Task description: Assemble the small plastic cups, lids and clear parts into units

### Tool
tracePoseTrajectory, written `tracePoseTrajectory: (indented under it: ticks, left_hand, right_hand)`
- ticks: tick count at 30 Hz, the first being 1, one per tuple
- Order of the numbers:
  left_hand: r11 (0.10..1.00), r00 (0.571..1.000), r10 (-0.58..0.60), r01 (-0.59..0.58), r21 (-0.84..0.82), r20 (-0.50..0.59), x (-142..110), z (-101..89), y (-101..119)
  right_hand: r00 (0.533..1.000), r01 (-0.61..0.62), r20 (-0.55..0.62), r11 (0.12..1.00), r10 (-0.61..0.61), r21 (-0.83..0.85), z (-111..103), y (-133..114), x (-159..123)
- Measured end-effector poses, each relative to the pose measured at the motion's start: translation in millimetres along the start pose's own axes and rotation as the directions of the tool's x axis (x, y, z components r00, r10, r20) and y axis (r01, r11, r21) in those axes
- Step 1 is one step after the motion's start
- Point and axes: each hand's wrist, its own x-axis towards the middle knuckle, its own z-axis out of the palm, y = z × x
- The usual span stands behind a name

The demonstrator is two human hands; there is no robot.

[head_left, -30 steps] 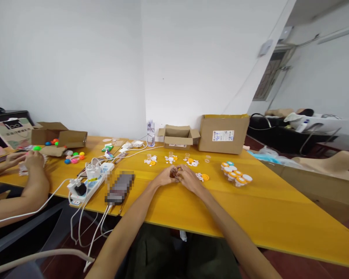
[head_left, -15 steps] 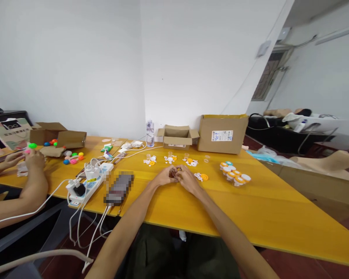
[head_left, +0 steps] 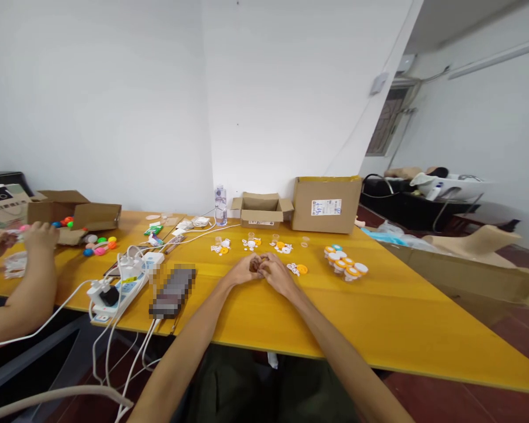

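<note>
My left hand and my right hand meet over the table, fingers bent inward and touching. Between the fingertips is a small, partly see-through item, mostly covered, so its kind does not show. Just right of my right hand lie an orange disc and small white plastic pieces. Beyond my hands are further little groups of white and orange parts, with small clear cups behind them. Farther right stands a cluster of clear containers with orange and white lids.
An open carton, a large closed carton and a water bottle line the wall. To the left are a phone, a corded power strip, colourful balls and a co-worker's hand.
The view has shifted, so most things sit farther left. My hands remain together, with slightly changed fingers. The co-worker's hands have moved, and the green ball beside them no longer shows there.
</note>
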Motion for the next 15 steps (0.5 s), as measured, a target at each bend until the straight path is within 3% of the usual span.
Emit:
tracePoseTrajectory:
  ticks: [9, 15]
  left_hand:
    - [0.996, 1.000, -0.003, 0.003, 0.094, 0.000, 0, -1.6, -1]
    - [0.978, 1.000, 0.007, -0.007, 0.208, 0.001, 0, -2.8, 1]
  right_hand:
    - [0.996, -0.043, -0.078, 0.998, 0.047, 0.052, -7, 3, 1]
    - [0.991, -0.107, -0.085, 0.993, 0.102, -0.047, -23, 21, -6]
